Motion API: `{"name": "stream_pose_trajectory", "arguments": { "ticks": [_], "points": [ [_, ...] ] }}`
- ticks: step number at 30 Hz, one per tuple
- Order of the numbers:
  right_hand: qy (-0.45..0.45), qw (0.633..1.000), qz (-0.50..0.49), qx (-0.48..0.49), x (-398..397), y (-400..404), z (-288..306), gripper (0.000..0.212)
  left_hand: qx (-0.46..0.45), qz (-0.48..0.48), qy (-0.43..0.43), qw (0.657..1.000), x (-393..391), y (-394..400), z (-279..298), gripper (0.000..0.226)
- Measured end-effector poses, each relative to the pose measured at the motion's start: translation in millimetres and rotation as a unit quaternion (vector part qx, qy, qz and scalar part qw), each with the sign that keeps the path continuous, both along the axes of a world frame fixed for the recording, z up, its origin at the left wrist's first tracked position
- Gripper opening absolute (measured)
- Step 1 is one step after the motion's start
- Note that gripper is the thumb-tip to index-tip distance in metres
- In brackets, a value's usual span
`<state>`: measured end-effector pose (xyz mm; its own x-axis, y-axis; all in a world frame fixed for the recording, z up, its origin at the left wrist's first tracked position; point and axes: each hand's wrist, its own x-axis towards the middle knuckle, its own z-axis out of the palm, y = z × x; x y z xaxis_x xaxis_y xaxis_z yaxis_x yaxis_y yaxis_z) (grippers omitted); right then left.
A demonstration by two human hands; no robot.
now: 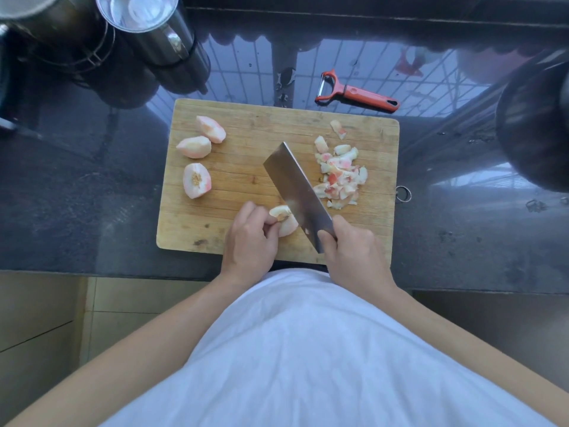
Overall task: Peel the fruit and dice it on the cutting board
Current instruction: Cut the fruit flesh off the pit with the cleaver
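Here, at the near edge of the pale wooden cutting board [234,241], the left hand [251,238] pinches a peeled pink-white fruit wedge [284,221] while the right hand [351,251] grips the broad steel cleaver [297,188], so dicing seems underway and calls next for a straight downward chop clear of the fingertips.

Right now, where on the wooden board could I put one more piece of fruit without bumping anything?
The cutting board is bare in the middle, between the three peeled wedges and the cleaver, and at its near left corner. It's crowded around the diced pile and where the left hand holds the fruit piece.
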<state>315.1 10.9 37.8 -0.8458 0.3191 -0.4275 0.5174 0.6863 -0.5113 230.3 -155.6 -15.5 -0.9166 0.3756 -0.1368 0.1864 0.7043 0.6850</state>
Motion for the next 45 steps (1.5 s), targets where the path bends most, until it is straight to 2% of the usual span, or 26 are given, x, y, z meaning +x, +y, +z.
{"name": "stream_pose_trajectory", "arguments": {
  "ticks": [4, 8, 18, 25, 36, 41, 45],
  "points": [
    [-0.019, 1.000, 0.002, -0.012, 2, 1, -4, 0.029, 0.005, 0.002, 0.000, 1.000, 1, -2, -2, 0.018],
    [-0.025, 0.998, -0.018, -0.048, 6, 11, -8, 0.036, 0.014, 0.002, 0.010, 1.000, 2, -5, -7, 0.018],
    [-0.033, 0.994, -0.039, -0.100, -16, 20, -20, 0.022, 0.042, 0.016, 0.015, 0.999, -1, -9, -15, 0.017],
    [-0.074, 0.980, -0.076, -0.167, -10, 22, -12, 0.012, 0.043, 0.035, -0.028, 0.998, -1, -9, -15, 0.017],
    [-0.031, 0.959, -0.190, -0.209, -33, 1, -19, 0.009, 0.048, 0.062, -0.072, 0.994, 1, -1, -7, 0.017],
    [0.010, 0.950, -0.246, -0.193, -45, -8, -22, 0.018, -0.020, 0.052, -0.126, 0.990, 9, 6, 3, 0.019],
    [0.033, 0.943, -0.266, -0.199, -42, -15, -23, 0.019, -0.026, 0.069, -0.152, 0.986, 8, 7, 6, 0.017]
  ]
}}
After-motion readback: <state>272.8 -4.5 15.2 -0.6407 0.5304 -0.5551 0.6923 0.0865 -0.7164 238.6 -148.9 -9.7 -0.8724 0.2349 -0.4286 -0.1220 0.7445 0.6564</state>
